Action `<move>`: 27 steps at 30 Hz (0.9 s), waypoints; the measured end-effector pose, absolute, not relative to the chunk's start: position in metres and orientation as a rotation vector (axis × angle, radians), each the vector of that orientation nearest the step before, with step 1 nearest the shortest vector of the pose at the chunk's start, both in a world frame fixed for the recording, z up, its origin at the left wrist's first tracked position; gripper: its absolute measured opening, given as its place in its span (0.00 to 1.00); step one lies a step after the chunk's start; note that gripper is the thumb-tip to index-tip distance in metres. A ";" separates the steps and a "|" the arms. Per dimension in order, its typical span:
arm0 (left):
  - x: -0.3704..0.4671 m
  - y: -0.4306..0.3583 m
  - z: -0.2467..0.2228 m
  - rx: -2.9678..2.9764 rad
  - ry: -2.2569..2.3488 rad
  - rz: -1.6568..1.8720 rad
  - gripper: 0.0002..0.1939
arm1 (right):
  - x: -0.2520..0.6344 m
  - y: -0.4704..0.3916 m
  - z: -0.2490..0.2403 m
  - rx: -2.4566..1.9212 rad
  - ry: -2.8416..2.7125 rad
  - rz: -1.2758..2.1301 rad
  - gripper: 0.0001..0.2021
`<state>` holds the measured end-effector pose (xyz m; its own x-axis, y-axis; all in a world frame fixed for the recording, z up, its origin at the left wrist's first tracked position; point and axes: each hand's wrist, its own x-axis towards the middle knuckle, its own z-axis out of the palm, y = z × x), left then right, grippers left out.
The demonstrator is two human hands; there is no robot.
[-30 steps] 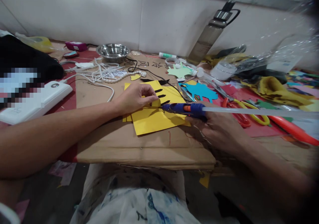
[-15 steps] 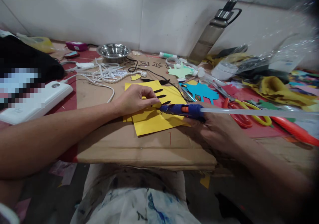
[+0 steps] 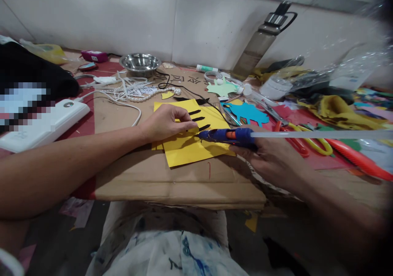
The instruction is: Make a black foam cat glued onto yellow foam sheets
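Note:
My left hand point(image 3: 167, 123) is closed, thumb and finger pinching what looks like a small yellow paper piece point(image 3: 194, 131), hard to tell from the sheet behind it. Wrapped round a blue hot glue gun point(image 3: 219, 136), my right hand point(image 3: 267, 155) keeps the nozzle close by those fingertips. A long clear glue stick point(image 3: 310, 134) juts from the gun's back end. Underneath lie overlapping yellow paper sheets point(image 3: 179, 156), with narrow black pointed strips point(image 3: 198, 119) on them beside my left fingers.
Cardboard point(image 3: 132, 177) covers the work surface. Scissors point(image 3: 316, 143), a red-handled tool point(image 3: 359, 159) and a blue paper cut-out point(image 3: 247, 113) lie to the right. A metal bowl point(image 3: 140, 64) and a tilted-looking bottle point(image 3: 258, 46) stand behind. White cables and a power bank point(image 3: 46, 124) are left.
The glue gun in my right hand has shifted slightly right, its nozzle drawing back from my left fingertips. The left hand has barely moved; the yellow piece at its fingertips shows less.

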<state>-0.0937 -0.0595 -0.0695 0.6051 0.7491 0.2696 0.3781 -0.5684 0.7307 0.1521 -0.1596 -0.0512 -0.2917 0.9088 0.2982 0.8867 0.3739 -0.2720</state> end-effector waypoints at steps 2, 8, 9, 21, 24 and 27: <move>-0.094 -0.060 -0.070 2.199 0.885 0.760 0.15 | 0.152 -0.161 -0.050 -1.547 -2.240 0.071 0.13; -0.093 -0.060 -0.070 2.200 0.896 0.756 0.15 | 0.145 -0.159 -0.049 -1.531 -2.275 0.035 0.10; -0.093 -0.059 -0.070 2.202 0.895 0.755 0.15 | 0.144 -0.159 -0.049 -1.525 -2.285 0.034 0.11; -0.094 -0.059 -0.069 2.216 0.907 0.742 0.15 | 0.141 -0.155 -0.054 -1.509 -2.291 0.074 0.07; -0.094 -0.059 -0.070 2.220 0.892 0.744 0.15 | 0.145 -0.156 -0.055 -1.489 -2.286 0.051 0.07; -0.095 -0.059 -0.071 2.224 0.879 0.748 0.15 | 0.149 -0.159 -0.056 -1.505 -2.278 0.065 0.08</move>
<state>-0.0952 -0.0586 -0.0714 0.6174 0.7390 0.2697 0.3847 -0.5827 0.7159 0.1489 -0.1589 -0.0557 -0.3351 0.8904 0.3080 0.8715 0.4171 -0.2578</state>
